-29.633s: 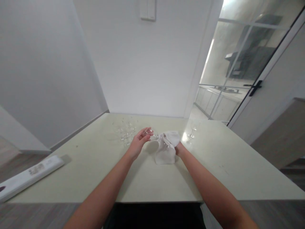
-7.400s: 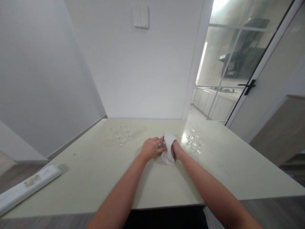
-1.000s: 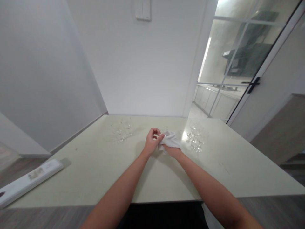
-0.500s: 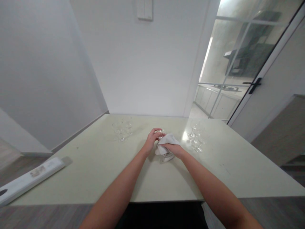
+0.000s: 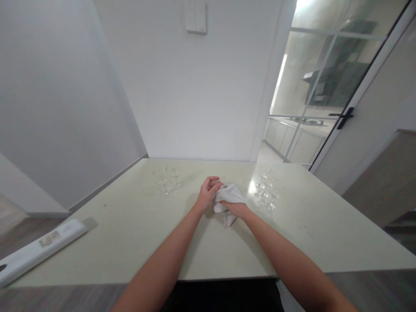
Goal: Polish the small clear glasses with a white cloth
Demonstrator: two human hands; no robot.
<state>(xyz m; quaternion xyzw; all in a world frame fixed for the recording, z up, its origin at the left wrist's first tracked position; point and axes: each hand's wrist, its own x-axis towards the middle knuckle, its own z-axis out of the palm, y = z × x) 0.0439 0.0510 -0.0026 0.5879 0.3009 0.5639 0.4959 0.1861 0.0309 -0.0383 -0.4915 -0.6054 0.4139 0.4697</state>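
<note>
Both hands occupied, meeting over the middle of the counter (image 5: 136,238). Left hand (image 5: 207,190): fingers curled round one end of a clear stemmed glass (image 5: 225,220). Right hand (image 5: 235,209): closed on a white cloth (image 5: 232,193) wrapped against the same glass, part of it hanging below the fingers. Glass is tilted, lower end poking out under the right hand toward the near edge; can't tell which end is the foot, cloth and fingers cover too much.

Nearest: dark clothing (image 5: 224,297) at the near edge, centre, forearms reaching in either side of it. Long white bar (image 5: 45,249) with a label and dark oval lies across the near left corner, running off the frame.

Farther back, two clusters of clear stemmed glasses, upright. Left cluster (image 5: 167,178) sits toward the far left corner, well apart from the hands. Right cluster (image 5: 268,190) sits toward the far right corner, next to a bright glare patch. Exact counts unclear, glasses overlap.

Far edge runs along a white wall (image 5: 201,95) with a switch plate (image 5: 196,16) high up. Right of that: glass-paned door, black handle (image 5: 346,118); kitchen cabinets (image 5: 282,135) and a cooktop visible through the panes.
</note>
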